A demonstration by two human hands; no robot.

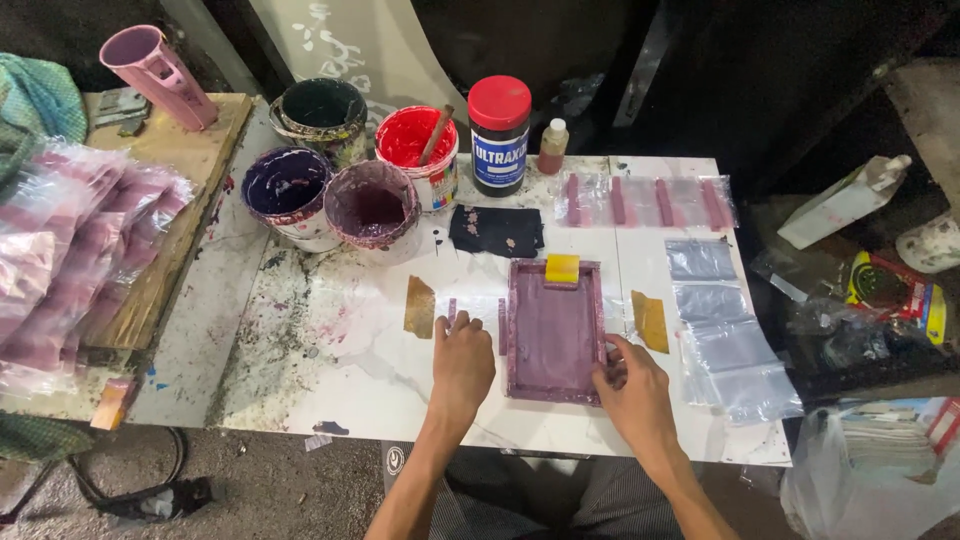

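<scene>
— Starting at the far left, what lies on the table (300, 390)?

— A heap of pink-tinted plastic bags (70, 250) spills over a wooden board (190, 190), with a pink plastic tube (158, 72) propped at the board's far end. Next come four paint tubs: a dark one (322, 112), a purple one (285, 192), a maroon one (372, 205) and a red one (415, 150) with a stick standing in it.

— And the hands?

— The left hand (462, 362) lies flat, fingers loosely together, on a clear bag (478, 305) just left of the frame; it presses rather than grasps. A brown patch of tape (420, 307) sits just beyond it.

— Where is the frame itself?

— The purple-stained printing frame (553, 330) rests flat at the middle of the table, near the front edge, between both hands, a yellow squeegee (562, 268) lying at its far end. The right hand (632, 388) pinches the frame's near right corner — fingers curled closed on the rim.

— Further right?

— A red-lidded jar (499, 135), a small bottle (553, 147) and a dark cloth (496, 230) stand behind the frame. Printed bags (645, 200) lie in a row at the back, blank clear bags (725, 340) run down the right edge.
</scene>
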